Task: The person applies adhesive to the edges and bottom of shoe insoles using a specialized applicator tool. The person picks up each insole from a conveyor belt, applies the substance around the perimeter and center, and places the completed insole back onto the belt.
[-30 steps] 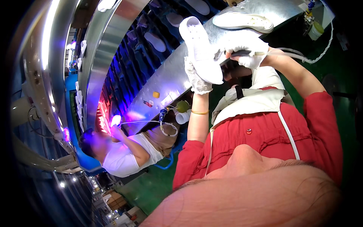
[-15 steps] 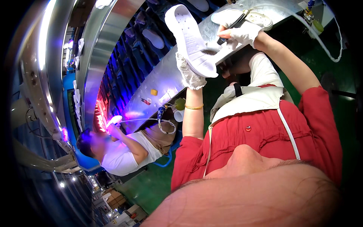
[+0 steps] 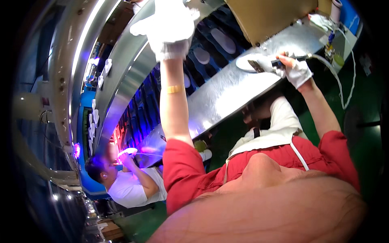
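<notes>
My left hand (image 3: 172, 34), in a white glove, reaches up at the top edge of the view, beside the curved metal housing. Bright glare whitens it, so its fingers and whatever they hold cannot be made out. My right hand (image 3: 299, 73) wears a white glove with bare fingertips and is closed around a flat brush (image 3: 256, 66) with dark bristles. A pale hose joins the brush's handle end. Under the bristles a white oval piece (image 3: 243, 61) lies on the metal ledge (image 3: 221, 95).
Beyond the ledge, dark blue slats carry white soles (image 3: 223, 40). A cardboard box (image 3: 271, 18) stands at the far right, near hose fittings (image 3: 330, 48). White pieces line a track (image 3: 93, 121) at left. A person in a white shirt (image 3: 131, 188) sits at left, holding something white.
My left hand, which held a white shoe sole, has swung up and left into bright light. My right hand has lowered with the brush. The view has shifted, bringing a cardboard box into sight.
</notes>
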A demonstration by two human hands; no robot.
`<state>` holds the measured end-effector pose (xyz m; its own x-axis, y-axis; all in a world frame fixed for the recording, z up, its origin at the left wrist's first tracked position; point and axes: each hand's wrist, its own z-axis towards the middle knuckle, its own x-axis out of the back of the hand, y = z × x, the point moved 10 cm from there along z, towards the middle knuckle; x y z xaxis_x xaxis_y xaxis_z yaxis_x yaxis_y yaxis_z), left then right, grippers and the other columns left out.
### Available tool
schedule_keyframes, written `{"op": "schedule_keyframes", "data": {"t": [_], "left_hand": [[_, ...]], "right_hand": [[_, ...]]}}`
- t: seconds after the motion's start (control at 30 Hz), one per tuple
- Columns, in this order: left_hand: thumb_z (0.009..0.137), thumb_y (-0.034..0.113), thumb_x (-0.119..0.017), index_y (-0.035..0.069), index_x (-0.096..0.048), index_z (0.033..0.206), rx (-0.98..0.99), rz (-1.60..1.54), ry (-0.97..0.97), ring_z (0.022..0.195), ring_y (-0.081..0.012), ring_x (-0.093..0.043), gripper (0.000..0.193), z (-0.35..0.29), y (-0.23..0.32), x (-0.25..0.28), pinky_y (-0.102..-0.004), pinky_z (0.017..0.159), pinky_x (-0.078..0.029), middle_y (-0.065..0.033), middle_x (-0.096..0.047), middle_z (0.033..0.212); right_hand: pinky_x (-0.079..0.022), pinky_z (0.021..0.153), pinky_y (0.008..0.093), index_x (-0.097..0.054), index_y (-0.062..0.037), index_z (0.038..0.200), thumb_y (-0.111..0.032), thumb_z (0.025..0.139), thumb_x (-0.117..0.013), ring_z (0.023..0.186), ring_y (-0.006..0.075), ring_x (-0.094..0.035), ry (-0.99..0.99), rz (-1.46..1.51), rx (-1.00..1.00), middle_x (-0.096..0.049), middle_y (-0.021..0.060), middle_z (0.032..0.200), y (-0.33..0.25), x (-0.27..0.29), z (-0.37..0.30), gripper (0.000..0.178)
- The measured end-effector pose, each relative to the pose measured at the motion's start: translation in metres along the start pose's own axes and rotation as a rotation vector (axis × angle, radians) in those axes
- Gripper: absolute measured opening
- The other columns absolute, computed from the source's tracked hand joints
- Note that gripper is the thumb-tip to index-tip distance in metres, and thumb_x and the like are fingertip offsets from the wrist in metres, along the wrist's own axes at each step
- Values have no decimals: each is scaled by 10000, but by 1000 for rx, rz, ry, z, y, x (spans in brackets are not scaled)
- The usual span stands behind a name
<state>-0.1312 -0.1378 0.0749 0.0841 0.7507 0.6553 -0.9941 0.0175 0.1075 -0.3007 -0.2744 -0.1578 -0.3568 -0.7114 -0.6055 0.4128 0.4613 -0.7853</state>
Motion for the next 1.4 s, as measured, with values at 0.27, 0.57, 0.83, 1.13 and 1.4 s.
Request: {"op": "schedule_keyframes", "data": {"t": [0.27,0.57,0.83,1.13,1.4], "left_hand": [[846,304,-487,175,-508,1205,58,1346,-729,1118,-208,-489,383,39,-143,-67,-394,945,-367,-71,-547,1181],[813,275,-499,225,-668,931,311,653,-199,855,-262,-598,212,-7,-174,45,-338,766,-476,-65,-633,928],[861,302,-490,20,-602,1023,226,-32,392,894,-230,-566,343,-78,-65,162,-370,833,-451,-145,-605,976],[893,413,-416,4,-553,849,826,-1667,356,758,-215,-536,434,-201,-52,73,-316,649,-447,-109,-582,849],[727,730,-430,46,-420,1262,1350,-2120,368,1165,-456,-400,868,-289,87,-102,-634,959,-299,-237,-402,1296]], "right_hand": [[-427,561,177,-595,-15,868,-143,822,-609,607,73,-548,-14,-170,-63,-603,44,730,-2,4,-10,136],[-485,607,218,-606,-8,910,-77,783,-650,671,107,-590,-150,-452,43,-607,58,757,21,-45,-14,151],[-447,641,221,-606,-65,891,11,740,-649,683,85,-536,-197,-721,-17,-581,18,770,49,-42,-25,174],[-434,587,216,-532,-30,890,-67,765,-658,636,104,-536,-43,-338,-129,-563,37,714,78,-18,-30,181],[-456,582,224,-556,-22,856,-91,749,-688,625,106,-545,-121,-237,-214,-570,47,720,88,-47,-44,183]]}}
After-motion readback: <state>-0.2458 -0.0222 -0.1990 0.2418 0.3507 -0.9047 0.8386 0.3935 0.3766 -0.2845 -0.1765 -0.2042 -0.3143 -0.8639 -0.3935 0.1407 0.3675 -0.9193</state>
